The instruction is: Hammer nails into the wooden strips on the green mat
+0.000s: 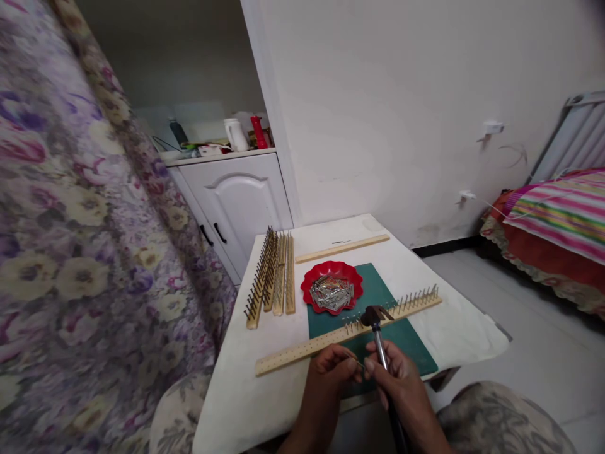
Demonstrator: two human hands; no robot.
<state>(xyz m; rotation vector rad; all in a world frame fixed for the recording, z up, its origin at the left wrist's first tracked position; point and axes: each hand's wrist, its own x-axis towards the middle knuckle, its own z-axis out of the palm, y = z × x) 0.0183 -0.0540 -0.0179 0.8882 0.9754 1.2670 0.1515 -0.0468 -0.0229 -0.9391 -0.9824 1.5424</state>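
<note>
My right hand (pixel 401 378) is closed around a claw hammer (pixel 379 343), its dark head raised over a pale wooden strip. My left hand (pixel 333 372) is closed in a pinch on a small thin nail (pixel 360 364), and the right fingertips almost meet it. Just beyond both hands lies the wooden strip (pixel 302 350), slanting across the table. Nails stand upright along its middle and right part; rows of small holes mark its left part. Behind the strip, a red scalloped bowl (pixel 307 277) holds many loose nails (pixel 333 293).
Under bowl and strip is a green mat (pixel 378 284) on the white-covered table (pixel 231 391). Several nail-studded strips (pixel 278 277) lie at the left. A bare strip (pixel 343 249) and loose nails (pixel 340 242) are at the back. A floral curtain (pixel 142 252) hangs left.
</note>
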